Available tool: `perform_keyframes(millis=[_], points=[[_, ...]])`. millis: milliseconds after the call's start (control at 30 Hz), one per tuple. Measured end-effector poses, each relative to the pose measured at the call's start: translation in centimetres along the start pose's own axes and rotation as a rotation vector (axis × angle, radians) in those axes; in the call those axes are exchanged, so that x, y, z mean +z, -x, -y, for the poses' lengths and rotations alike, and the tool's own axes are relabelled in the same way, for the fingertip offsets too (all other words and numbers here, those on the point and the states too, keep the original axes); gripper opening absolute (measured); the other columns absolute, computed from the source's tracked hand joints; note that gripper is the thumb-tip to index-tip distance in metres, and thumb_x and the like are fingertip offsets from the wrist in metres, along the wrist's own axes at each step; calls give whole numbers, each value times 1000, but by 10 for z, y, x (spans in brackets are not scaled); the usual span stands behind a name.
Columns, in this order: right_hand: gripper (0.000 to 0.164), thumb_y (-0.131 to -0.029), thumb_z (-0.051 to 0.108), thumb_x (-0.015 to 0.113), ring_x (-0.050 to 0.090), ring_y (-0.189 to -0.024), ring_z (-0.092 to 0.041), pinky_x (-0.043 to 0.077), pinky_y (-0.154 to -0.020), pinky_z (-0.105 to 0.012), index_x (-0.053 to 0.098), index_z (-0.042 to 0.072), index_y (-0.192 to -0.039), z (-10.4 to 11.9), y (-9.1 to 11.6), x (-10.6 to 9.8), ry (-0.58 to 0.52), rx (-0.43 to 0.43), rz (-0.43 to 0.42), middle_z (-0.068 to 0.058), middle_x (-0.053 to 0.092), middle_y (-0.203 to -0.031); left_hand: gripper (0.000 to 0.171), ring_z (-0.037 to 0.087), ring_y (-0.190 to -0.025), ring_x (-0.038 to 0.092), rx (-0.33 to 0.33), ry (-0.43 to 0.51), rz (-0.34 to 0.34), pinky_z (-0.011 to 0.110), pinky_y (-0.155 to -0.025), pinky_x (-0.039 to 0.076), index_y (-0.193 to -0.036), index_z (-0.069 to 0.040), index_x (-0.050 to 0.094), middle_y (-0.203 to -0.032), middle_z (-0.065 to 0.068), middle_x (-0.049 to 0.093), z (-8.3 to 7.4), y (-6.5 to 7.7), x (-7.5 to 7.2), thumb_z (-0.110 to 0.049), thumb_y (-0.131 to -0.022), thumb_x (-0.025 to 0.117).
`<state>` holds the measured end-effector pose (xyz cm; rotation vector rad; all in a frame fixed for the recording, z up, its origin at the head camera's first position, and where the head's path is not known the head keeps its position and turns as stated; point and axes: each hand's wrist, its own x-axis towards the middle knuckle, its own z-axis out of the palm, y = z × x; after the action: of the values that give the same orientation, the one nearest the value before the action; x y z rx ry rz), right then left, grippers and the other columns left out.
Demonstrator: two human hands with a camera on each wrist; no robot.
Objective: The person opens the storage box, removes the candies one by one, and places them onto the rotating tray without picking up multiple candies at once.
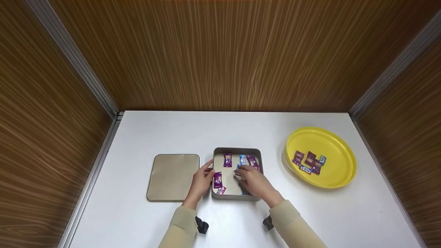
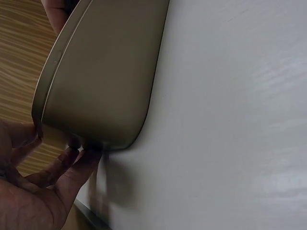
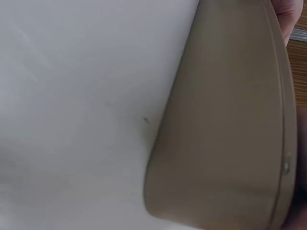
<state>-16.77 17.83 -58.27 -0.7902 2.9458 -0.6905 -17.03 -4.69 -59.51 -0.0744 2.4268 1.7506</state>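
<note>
Tin [image 1: 230, 197], probably light but stiff, midway between side edges of the table [image 1: 120, 217]: left hand [image 1: 201, 181] grips its wall, likely the best hold; whether right hand [image 1: 255, 181] pinches sweets [image 1: 227, 160] is unclear.

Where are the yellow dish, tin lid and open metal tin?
Yellow dish [image 1: 332, 146], head view: bare inside floor.
Tin lid [image 1: 173, 177], head view: middle of its upward face.
Open metal tin [image 2: 103, 76], left wrist view: outer side wall.

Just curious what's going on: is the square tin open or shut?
Open: wrapped sweets show inside the tin, and what looks like its lid lies beside it.
</note>
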Motion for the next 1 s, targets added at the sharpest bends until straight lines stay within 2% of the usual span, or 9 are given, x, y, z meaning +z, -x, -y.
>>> perform_keyframes(millis=[100, 233, 400, 533, 667, 867, 1000], points=[[42, -84, 7, 77, 55, -121, -30, 42, -103, -43, 66, 8, -125, -2, 3, 4, 27, -8, -25, -13, 59, -130, 44, 30, -106, 63, 28, -22, -12, 44, -92, 50, -144, -7, 49, -111, 15, 64, 0, 1, 1, -8, -100, 53], [45, -85, 16, 77, 54, -122, -32, 40, -105, -47, 64, 11, -128, -3, 5, 8, 79, -21, -31, -13, 58, -133, 43, 30, -103, 64, 34, -25, -24, 42, -89, 51, -143, -6, 50, -109, 15, 64, 0, 2, 1, -8, -100, 54], [44, -90, 26, 72, 51, -124, -35, 37, -106, -50, 63, 15, -131, -2, 4, 10, 159, -35, 10, -14, 56, -136, 43, 30, -104, 64, 17, 0, -37, 40, -90, 52, -141, -8, 54, -110, 17, 65, 1, 3, 1, -7, -98, 56], [45, -91, 30, 70, 49, -126, -38, 39, -103, -54, 62, 16, -133, -2, 4, 10, 195, -24, 65, -17, 52, -140, 44, 31, -105, 64, 4, 35, -15, 40, -89, 52, -141, -7, 53, -116, 21, 63, 1, 5, -1, -5, -97, 55], [46, -90, 30, 71, 49, -126, -38, 40, -101, -56, 62, 16, -134, -1, 3, 9, 202, 17, 104, -17, 49, -143, 46, 32, -107, 63, -7, 67, 26, 37, -89, 53, -143, -5, 49, -123, 25, 60, 2, 7, -2, -4, -97, 55], [47, -90, 27, 71, 51, -125, -35, 41, -102, -53, 60, 14, -135, -1, 3, 10, 207, 61, 110, -14, 53, -138, 47, 32, -108, 63, -6, 102, 50, 35, -88, 53, -144, -3, 48, -125, 27, 58, 3, 7, -3, -2, -97, 55], [38, -93, 20, 67, 54, -120, -32, 42, -102, -49, 64, 7, -128, -1, 2, 12, 235, 59, 97, -14, 57, -130, 48, 31, -108, 63, -15, 114, 58, 35, -87, 54, -144, -4, 47, -125, 26, 58, 3, 7, -3, -3, -97, 55]])
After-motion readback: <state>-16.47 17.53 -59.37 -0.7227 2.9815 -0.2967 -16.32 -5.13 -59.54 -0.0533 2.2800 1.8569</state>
